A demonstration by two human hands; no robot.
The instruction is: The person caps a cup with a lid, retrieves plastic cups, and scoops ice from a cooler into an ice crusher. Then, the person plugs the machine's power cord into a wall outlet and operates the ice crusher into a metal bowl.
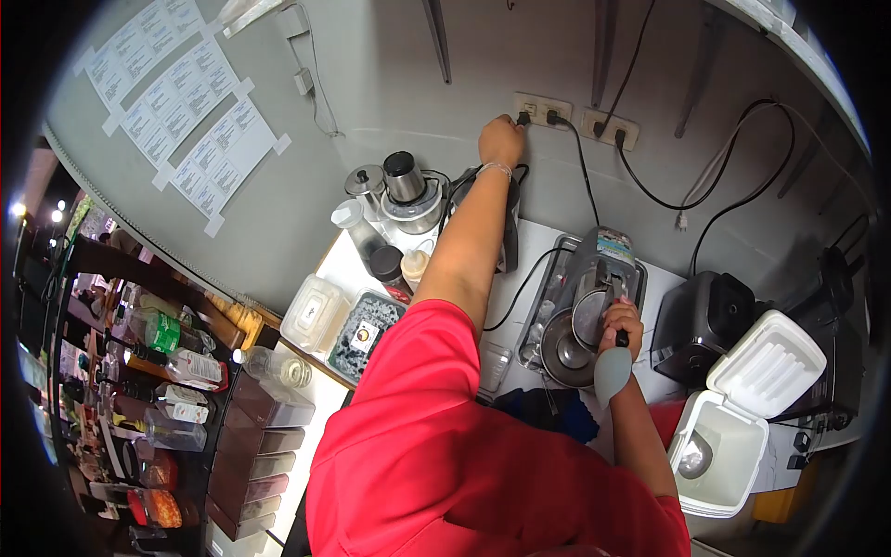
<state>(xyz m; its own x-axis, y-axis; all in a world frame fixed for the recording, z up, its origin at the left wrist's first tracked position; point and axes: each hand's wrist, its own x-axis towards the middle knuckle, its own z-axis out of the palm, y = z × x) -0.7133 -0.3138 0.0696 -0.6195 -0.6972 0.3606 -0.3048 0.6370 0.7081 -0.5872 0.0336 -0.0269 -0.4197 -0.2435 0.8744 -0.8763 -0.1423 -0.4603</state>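
My left hand is at the wall outlet, its fingers closed around a black plug at the left socket. A bracelet circles that wrist. My right hand is closed on the handle of a spatula with a pale grey-green blade. It is beside a metal strainer and over the right side of a metal bowl. Both stand at a tray that also holds a grey container. Whether my right hand also grips the strainer's handle cannot be made out.
A grinder, jars and sauce bottles stand left of my left arm. A black appliance and an open white cooler are at the right. Cords hang along the wall. Bottles fill a shelf at the far left.
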